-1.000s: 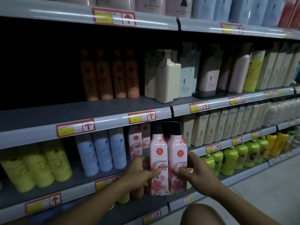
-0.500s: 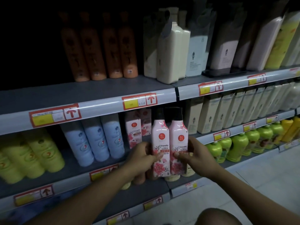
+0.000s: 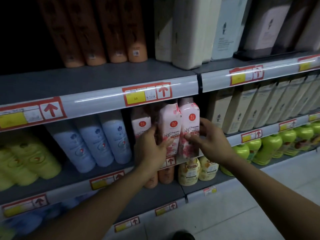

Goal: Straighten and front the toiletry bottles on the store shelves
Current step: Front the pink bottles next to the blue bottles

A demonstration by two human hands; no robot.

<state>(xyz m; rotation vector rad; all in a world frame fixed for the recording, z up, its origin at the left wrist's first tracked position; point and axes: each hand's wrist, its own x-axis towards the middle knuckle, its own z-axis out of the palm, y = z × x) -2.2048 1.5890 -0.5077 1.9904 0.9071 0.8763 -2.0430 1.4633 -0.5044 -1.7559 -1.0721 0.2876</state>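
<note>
Head view, centre of frame: twin pack of pink camellia bottles [image 3: 180, 130], labels forward, now up at the middle shelf [image 3: 103, 175] beneath the price rail [image 3: 147, 95], where a second ago it hung lower, in front of the shelving. Left hand [image 3: 150, 149] and right hand [image 3: 211, 137] clasp its sides, fingers closed on it. Base at the shelf lip; seating probably remains. Blue bottles [image 3: 97, 142] stand to its left.

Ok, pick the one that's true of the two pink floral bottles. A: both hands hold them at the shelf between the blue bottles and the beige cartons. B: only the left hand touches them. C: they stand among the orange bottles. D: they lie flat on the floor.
A: the left hand and right hand clasp the pink floral bottles upright, blue bottles to one side, beige cartons to the other.
</note>
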